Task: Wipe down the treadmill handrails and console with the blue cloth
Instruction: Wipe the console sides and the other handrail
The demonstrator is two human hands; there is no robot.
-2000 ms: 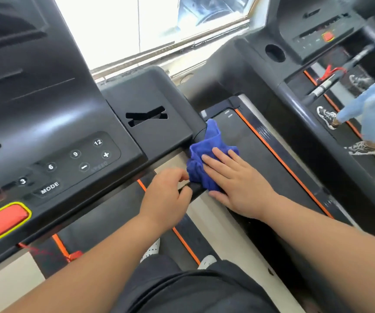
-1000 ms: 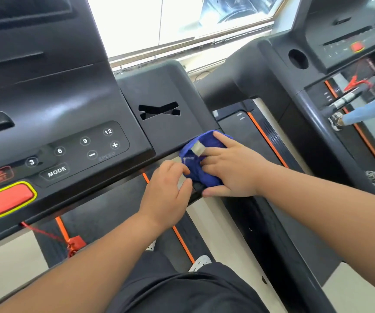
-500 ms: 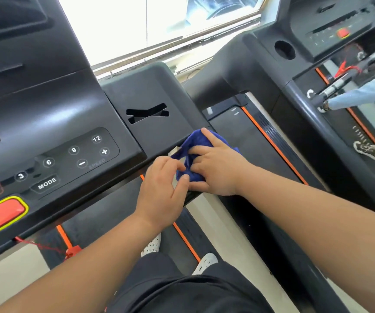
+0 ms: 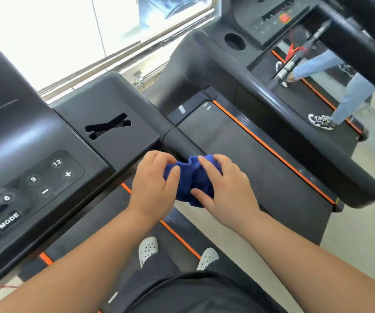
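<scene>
The blue cloth (image 4: 189, 180) is bunched up over the black right handrail (image 4: 179, 141), just past where the rail leaves the console (image 4: 105, 141). My left hand (image 4: 153, 185) grips the cloth's left side, thumb and fingers pinched into it. My right hand (image 4: 223, 185) holds the right side, fingers spread over the fabric. The rail under the cloth and hands is hidden. The console's button panel (image 4: 35, 184) with speed keys and a MODE key lies to the left.
A second treadmill (image 4: 272, 136) stands close on the right, its long handrail (image 4: 317, 154) running alongside. Another person's legs in jeans (image 4: 349, 98) are on a further machine. A window (image 4: 69, 30) is ahead. My white shoes (image 4: 148, 249) stand on the belt.
Both hands and the cloth have slid back along the handrail away from the console corner. My left hand now grips the cloth itself instead of the rail.
</scene>
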